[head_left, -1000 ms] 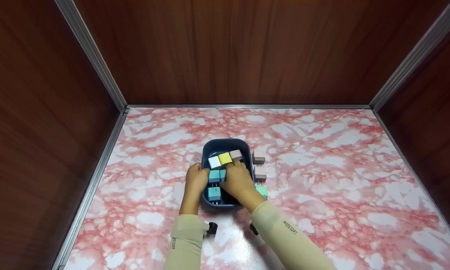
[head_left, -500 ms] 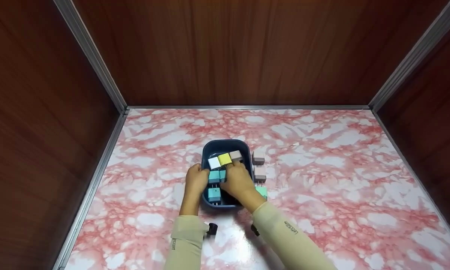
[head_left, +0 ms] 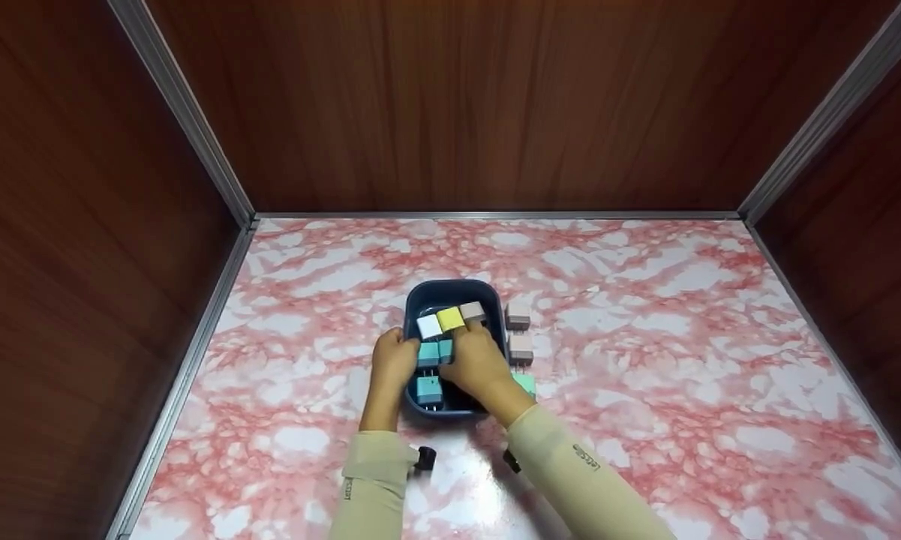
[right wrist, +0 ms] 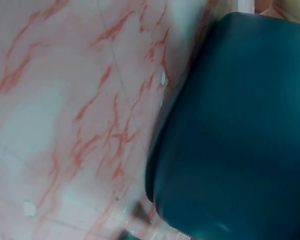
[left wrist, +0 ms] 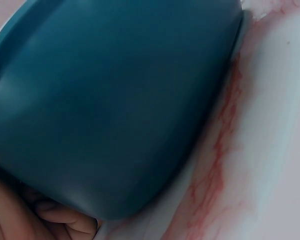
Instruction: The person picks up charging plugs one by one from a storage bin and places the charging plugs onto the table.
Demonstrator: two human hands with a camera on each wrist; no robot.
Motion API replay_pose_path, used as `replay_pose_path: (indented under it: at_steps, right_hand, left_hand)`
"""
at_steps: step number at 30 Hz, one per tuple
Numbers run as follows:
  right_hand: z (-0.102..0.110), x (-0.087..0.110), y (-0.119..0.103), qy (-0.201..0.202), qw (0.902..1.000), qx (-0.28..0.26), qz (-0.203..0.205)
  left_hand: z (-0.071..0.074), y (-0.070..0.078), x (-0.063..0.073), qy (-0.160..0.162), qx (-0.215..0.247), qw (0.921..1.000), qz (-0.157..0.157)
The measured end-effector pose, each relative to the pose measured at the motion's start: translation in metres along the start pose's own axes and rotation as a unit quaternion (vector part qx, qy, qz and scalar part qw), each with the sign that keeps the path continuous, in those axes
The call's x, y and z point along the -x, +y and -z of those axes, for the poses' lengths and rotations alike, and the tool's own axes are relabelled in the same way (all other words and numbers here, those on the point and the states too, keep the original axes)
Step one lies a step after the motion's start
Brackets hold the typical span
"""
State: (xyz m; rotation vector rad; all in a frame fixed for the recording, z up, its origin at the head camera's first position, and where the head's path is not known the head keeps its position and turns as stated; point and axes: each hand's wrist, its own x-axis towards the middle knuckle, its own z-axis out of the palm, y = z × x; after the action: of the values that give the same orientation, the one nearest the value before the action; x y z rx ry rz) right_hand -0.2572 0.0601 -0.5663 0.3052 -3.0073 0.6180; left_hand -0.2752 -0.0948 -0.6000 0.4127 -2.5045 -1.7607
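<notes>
My left hand (head_left: 394,356) grips the left rim of a dark blue bin (head_left: 454,285), thumb over the rim and fingers curled beneath in the left wrist view. My right hand (head_left: 480,360) reaches down inside the bin, thumb and fingers around a teal charger plug (head_left: 445,350) that it partly covers. Beside it sits another teal plug (head_left: 427,354), with a blue plug (head_left: 429,390) nearer me. A white plug (head_left: 429,325), a yellow plug (head_left: 450,319) and a beige plug (head_left: 472,311) form a slanting row farther back. Metal prongs show on some.
Right of the bin, two pinkish plugs (head_left: 519,349) and a mint green plug (head_left: 524,383) line up on the red-and-white marbled table (head_left: 645,337). My right forearm partly hides the mint one. Dark wooden panels (head_left: 450,105) enclose the table at back and sides.
</notes>
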Motion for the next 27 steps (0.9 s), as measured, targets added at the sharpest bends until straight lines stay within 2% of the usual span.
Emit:
replay_pose_path:
  at_steps: [17, 27]
  right_hand:
    - [0.009, 0.003, -0.003, 0.01, 0.9996, -0.018, 0.019]
    - [0.021, 0.004, 0.005, 0.02, 0.9992, -0.031, 0.016]
  left_hand:
    - [0.001, 0.003, 0.0, 0.006, -0.01, 0.9999, -0.01]
    - [-0.001, 0.001, -0.001, 0.006, -0.008, 0.9999, -0.004]
